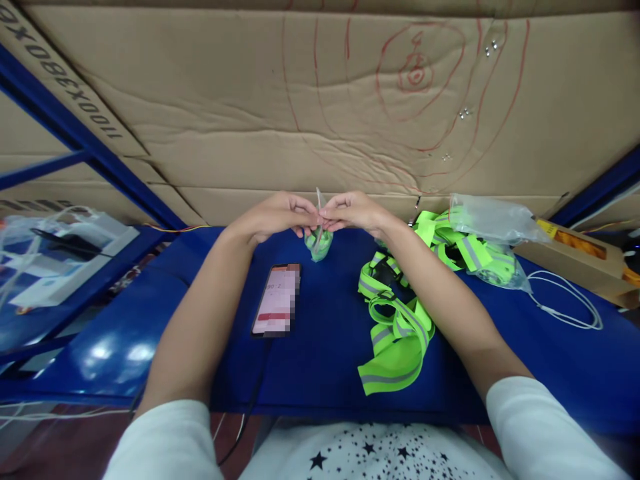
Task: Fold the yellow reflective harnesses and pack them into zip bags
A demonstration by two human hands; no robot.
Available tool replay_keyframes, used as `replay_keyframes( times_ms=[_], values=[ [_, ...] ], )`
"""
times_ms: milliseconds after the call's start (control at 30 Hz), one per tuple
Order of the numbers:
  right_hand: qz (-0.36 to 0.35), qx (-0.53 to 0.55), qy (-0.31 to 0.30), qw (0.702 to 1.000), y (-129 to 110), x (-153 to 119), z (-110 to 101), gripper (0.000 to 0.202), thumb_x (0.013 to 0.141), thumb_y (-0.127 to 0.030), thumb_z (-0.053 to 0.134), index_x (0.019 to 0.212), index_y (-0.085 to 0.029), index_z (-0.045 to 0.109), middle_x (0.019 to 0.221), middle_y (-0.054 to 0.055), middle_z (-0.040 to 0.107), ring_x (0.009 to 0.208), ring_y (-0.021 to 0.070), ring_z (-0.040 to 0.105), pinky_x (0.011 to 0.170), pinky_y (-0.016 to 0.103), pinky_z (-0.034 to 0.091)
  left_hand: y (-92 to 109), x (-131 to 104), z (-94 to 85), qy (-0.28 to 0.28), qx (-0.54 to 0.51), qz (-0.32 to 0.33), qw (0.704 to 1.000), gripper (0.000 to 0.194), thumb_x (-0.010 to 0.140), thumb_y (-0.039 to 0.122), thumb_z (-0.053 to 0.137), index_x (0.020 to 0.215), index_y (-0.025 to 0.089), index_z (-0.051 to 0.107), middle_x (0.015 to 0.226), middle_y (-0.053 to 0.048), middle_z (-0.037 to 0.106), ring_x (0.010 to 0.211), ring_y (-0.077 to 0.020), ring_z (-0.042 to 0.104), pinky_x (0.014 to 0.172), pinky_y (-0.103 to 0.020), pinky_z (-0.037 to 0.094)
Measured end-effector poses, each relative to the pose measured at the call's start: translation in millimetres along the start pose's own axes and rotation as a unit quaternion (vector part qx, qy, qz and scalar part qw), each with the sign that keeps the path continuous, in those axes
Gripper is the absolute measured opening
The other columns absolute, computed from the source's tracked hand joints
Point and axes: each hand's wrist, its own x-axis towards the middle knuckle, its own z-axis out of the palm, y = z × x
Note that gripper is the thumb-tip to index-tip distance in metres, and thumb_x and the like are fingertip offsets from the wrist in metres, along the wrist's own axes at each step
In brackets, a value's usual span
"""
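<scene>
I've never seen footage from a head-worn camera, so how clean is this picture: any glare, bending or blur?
Head view: glare spots on the blue tabletop at left; frame edges look stretched; hands slightly soft; blocky pixelation over the right part of the phone; the clear bag's film looks hazy.

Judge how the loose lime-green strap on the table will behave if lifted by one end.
The lime-green strap looks floppy: it lies in slack folds, so it would probably droop. It seems thin and flat, so likely light for its length. Its loops overlap, so lifting one end may drag or snag the others.
</scene>
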Motion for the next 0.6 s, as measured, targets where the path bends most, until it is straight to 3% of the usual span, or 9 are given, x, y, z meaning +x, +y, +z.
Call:
replay_keyframes(
  times_ms=[100, 200, 300, 400, 533, 600],
  values=[
    [-0.009, -0.073, 0.038, 0.997, 0, 2, 4, 0.013, 0.094, -0.019, 0.072, 0.082, -0.015, 0.072, 0.083, 0.004, 0.078, 0.074, 0.0093, 0.073, 0.07, 0.018, 0.061, -1, 3, 1.3, 0.029, -0.04, -0.015, 0.999, 0.008, 0.077, 0.027, 0.078, 0.077, 0.019, 0.077, 0.074, -0.006, 0.074, 0.061, -0.0155, 0.065, 0.064, -0.028, 0.053],
    [-0.016, -0.172, 0.098, 0.98, 1, 7, 8, 0.021, 0.093, -0.019, 0.067, 0.073, -0.015, 0.066, 0.07, 0.001, 0.071, 0.059, 0.0085, 0.064, 0.051, 0.016, 0.048, 2, 5, 9.7, 0.087, -0.061, -0.018, 0.994, 0.003, 0.072, 0.022, 0.073, 0.072, 0.018, 0.074, 0.068, -0.003, 0.071, 0.063, -0.0149, 0.065, 0.067, -0.027, 0.053],
    [-0.02, -0.214, 0.126, 0.968, 2, 9, 10, 0.026, 0.09, -0.022, 0.066, 0.065, -0.016, 0.061, 0.059, -0.001, 0.063, 0.054, 0.0081, 0.057, 0.049, 0.017, 0.038, 10, 2, 22.1, 0.166, 0.045, 0.007, 0.985, 0.006, 0.07, 0.021, 0.069, 0.072, 0.018, 0.073, 0.064, -0.002, 0.067, 0.062, -0.017, 0.062, 0.066, -0.03, 0.051],
    [-0.016, -0.248, 0.148, 0.957, 3, 10, 11, 0.031, 0.087, -0.027, 0.069, 0.06, -0.017, 0.058, 0.056, -0.002, 0.059, 0.057, 0.0094, 0.057, 0.052, 0.019, 0.036, 15, -2, 29.6, 0.217, 0.207, 0.034, 0.953, 0.01, 0.075, 0.027, 0.067, 0.074, 0.018, 0.073, 0.068, -0.005, 0.068, 0.069, -0.0232, 0.064, 0.072, -0.036, 0.051],
    [0.005, -0.266, 0.164, 0.95, 4, 9, 8, 0.033, 0.087, -0.027, 0.072, 0.06, -0.018, 0.056, 0.058, -0.001, 0.06, 0.06, 0.011, 0.059, 0.053, 0.02, 0.035, 2, 1, 16.7, 0.353, 0.319, 0.022, 0.879, 0.011, 0.083, 0.028, 0.062, 0.078, 0.019, 0.066, 0.077, -0.011, 0.07, 0.09, -0.0351, 0.069, 0.09, -0.049, 0.051],
    [0.011, -0.251, 0.127, 0.959, 6, 8, 4, 0.029, 0.091, -0.029, 0.071, 0.067, -0.018, 0.061, 0.069, 0.001, 0.069, 0.063, 0.0109, 0.062, 0.053, 0.02, 0.04, -9, 5, 3.1, 0.386, 0.27, 0.024, 0.882, 0.011, 0.085, 0.03, 0.063, 0.081, 0.021, 0.062, 0.082, -0.011, 0.07, 0.097, -0.0363, 0.068, 0.096, -0.05, 0.05]
  ],
)
